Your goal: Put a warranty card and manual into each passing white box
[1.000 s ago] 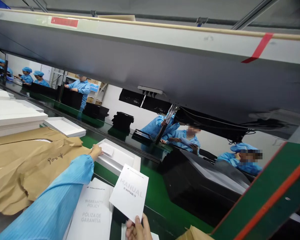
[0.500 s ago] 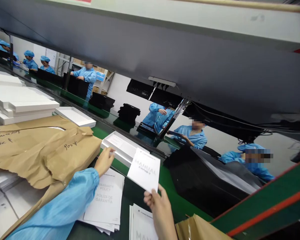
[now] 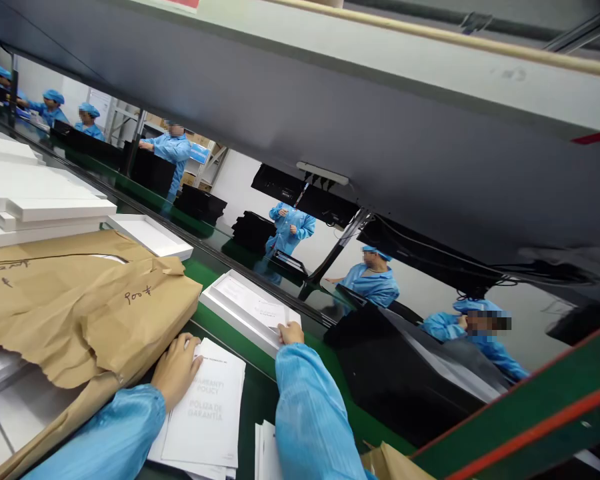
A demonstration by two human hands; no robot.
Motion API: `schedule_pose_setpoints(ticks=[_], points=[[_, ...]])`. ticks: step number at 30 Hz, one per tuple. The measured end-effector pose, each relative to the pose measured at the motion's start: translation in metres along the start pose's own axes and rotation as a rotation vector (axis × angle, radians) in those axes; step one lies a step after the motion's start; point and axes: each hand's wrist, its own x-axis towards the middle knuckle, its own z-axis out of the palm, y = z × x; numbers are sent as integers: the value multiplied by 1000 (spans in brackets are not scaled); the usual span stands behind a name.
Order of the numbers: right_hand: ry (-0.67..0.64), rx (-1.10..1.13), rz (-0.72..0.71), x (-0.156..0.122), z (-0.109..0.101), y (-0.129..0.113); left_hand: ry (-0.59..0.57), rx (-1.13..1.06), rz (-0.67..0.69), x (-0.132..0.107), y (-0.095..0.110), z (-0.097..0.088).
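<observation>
My left hand [image 3: 177, 370] rests on the upper left corner of a stack of warranty policy booklets [image 3: 205, 413], fingers slightly bent and apart. My right hand [image 3: 291, 333] is at the right end of an open white box [image 3: 243, 327], its fingers closed on the edge of a white manual [image 3: 265, 308]. That manual lies inside the box, its far part over other printed paper. Below my right sleeve, a stack of white booklets [image 3: 266, 450] is mostly covered.
A torn brown paper package [image 3: 105, 293] lies at left, with white box parts [image 3: 55, 200] piled behind it. Another open white tray [image 3: 153, 233] sits on the green belt. At right are a black bulky item [image 3: 380, 367] and a green beam [image 3: 525, 413]. Co-workers in blue [image 3: 373, 277] work beyond.
My right hand has carried the manual forward and left, down into the white box. My left hand has drawn back from beside the box onto the warranty booklets.
</observation>
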Motion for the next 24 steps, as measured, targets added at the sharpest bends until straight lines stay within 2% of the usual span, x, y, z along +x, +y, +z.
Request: schedule_pose_setpoints(ticks=[4, 8, 11, 14, 15, 18, 21, 24], points=[[-18, -314, 29, -14, -7, -6, 21, -30, -26, 0, -1, 1], [-82, -453, -92, -44, -12, -16, 63, -124, -94, 3, -3, 5], [-198, -436, -210, -84, -17, -21, 87, -242, -138, 7, -7, 9], [-362, -399, -290, -144, -20, -20, 94, -285, -152, 10, -12, 11], [-380, -425, -312, -165, -21, -18, 89, -281, -149, 11, -13, 10], [-398, -495, -254, -215, -22, -12, 79, -263, -126, 11, -15, 6], [-457, -405, -147, -232, -23, -5, 80, -247, -92, 10, -14, 2], [-507, -225, -112, -228, -22, -1, 91, -219, -36, 7, -11, -2]])
